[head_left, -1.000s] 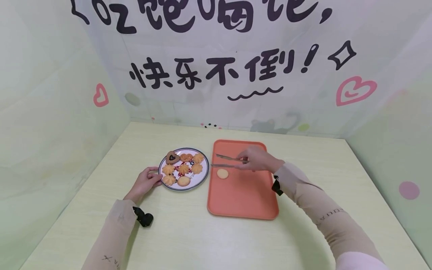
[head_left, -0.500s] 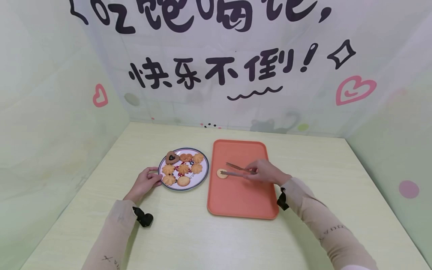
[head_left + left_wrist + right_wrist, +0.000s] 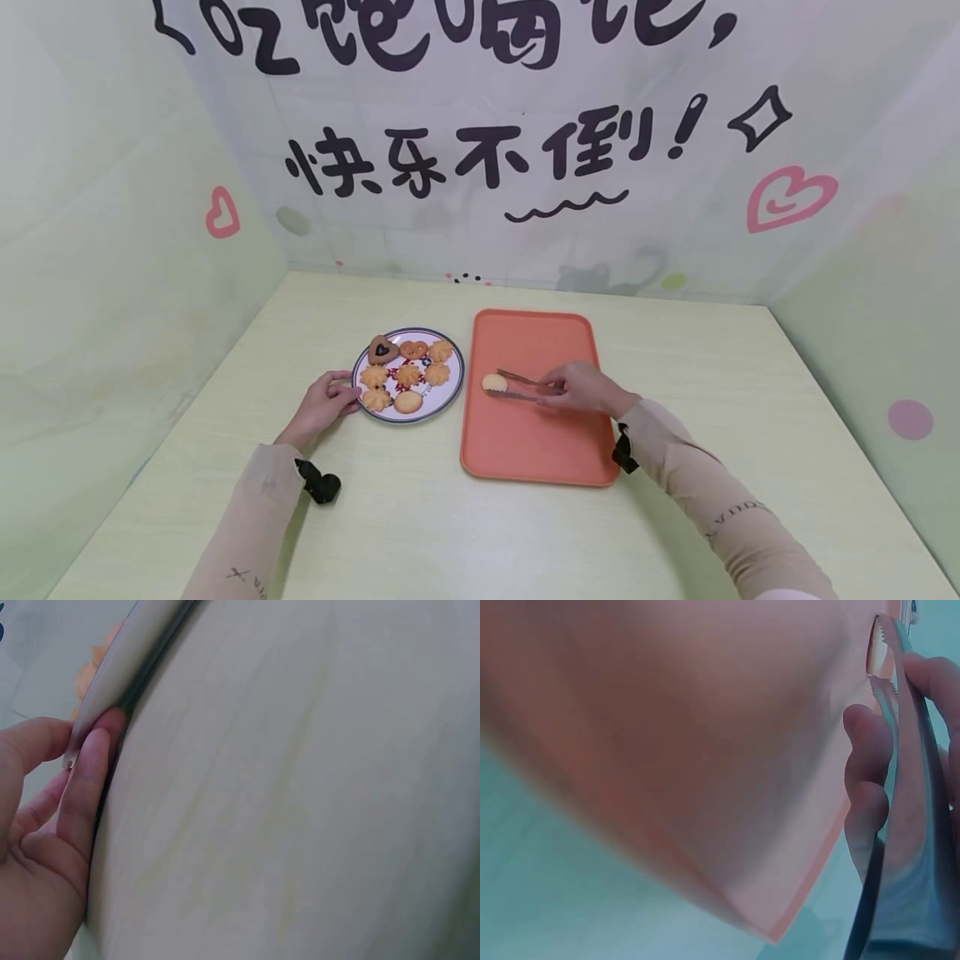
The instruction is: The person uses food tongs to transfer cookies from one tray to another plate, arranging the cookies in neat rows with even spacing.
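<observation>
In the head view, my left hand point(image 3: 322, 410) pinches the near-left rim of a round white plate point(image 3: 431, 406) with a blue edge. Thumb above and fingers beneath the rim show in the left wrist view, where the plate point(image 3: 139, 656) looks slightly raised at that side. Several cookies point(image 3: 408, 376) lie on it, among them a dark heart-shaped cookie point(image 3: 383, 350). My right hand point(image 3: 588, 389) holds metal tongs point(image 3: 527, 382) over an orange tray point(image 3: 536, 450). Their serrated tips stand on either side of a round pale cookie point(image 3: 493, 384) on the tray; firm contact is unclear.
The tray lies just right of the plate on a pale wooden table point(image 3: 420, 517). A printed backdrop point(image 3: 465, 242) rises behind the table, with side panels left and right. Black wrist cameras point(image 3: 321, 485) sit on both sleeves.
The tongs have come toward me and down to the round cookie on the tray, their tips now on both sides of it. My left hand and the plate have stayed put.
</observation>
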Demonstrator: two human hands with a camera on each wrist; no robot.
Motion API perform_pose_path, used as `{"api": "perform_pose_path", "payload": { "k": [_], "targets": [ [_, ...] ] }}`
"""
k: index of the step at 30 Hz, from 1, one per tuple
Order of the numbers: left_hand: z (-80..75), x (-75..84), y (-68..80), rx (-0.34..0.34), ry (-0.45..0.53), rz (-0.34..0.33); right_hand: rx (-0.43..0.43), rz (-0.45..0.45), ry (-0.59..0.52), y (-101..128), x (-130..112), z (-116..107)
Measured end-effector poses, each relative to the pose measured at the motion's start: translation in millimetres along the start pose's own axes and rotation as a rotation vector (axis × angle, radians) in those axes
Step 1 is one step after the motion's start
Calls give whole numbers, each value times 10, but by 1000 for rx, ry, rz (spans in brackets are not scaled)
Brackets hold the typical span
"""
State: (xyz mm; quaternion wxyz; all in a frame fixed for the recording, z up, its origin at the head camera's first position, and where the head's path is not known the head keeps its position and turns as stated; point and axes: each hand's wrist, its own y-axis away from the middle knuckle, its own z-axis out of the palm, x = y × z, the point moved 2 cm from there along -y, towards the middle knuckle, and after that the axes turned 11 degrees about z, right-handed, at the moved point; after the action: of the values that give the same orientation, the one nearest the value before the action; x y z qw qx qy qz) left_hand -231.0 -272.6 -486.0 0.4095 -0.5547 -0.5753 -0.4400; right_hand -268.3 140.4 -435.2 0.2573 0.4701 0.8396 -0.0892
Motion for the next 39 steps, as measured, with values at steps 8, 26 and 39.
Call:
{"api": "perform_pose_path", "payload": {
  "k": [8,26,39],
  "targets": [
    [-5,-5,-3,5,-12,-19,-3,-31,-24,7,-4,15],
    [-9,5,-15,-13,-14,11,12,4,-57,18,-52,-114],
    [-11,-8,-3,-11,-16,1,23,-63,-8,-99,-299,-198]
  ]
}}
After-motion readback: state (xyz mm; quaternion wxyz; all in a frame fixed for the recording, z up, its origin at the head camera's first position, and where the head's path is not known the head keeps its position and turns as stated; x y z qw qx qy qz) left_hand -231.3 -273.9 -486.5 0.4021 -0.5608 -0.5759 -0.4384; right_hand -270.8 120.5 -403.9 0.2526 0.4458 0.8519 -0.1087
